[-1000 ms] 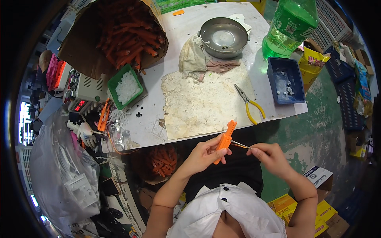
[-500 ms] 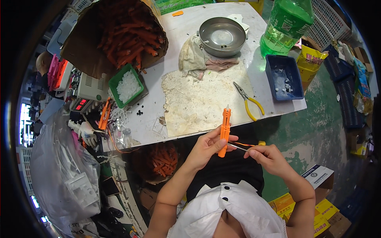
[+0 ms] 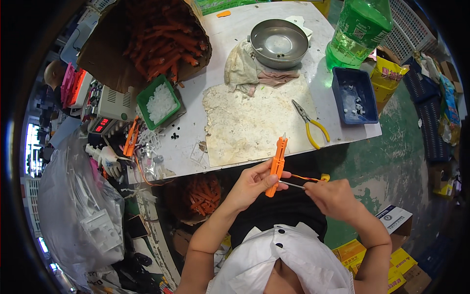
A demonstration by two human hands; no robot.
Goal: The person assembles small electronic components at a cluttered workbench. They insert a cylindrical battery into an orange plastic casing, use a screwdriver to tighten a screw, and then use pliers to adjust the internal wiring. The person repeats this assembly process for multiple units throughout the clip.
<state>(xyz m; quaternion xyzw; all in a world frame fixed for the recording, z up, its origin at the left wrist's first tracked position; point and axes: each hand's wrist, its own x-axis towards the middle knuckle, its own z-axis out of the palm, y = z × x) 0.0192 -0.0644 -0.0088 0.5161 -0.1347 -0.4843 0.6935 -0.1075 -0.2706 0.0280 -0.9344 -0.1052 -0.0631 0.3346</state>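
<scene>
In the head view, the left hand (image 3: 254, 186) grips an orange plastic part (image 3: 278, 165) near-upright before the table (image 3: 350, 132), apparently to steady it for the thin metal tool (image 3: 293, 184) closed in the right hand (image 3: 336, 197) (whether the tip touches is hidden). A cardboard box (image 3: 100, 61) holds orange pieces (image 3: 164, 46), a green tray (image 3: 167, 117) translucent bits (image 3: 161, 103), a blue tray (image 3: 360, 120) small white parts (image 3: 360, 111), and a metal bowl (image 3: 279, 63) a few dark specks (image 3: 281, 55).

Orange on plastic part (image 3: 278, 164); yellow on plier handles (image 3: 309, 134); blotchy cream on work board (image 3: 254, 127); green on tray (image 3: 167, 117)
</scene>
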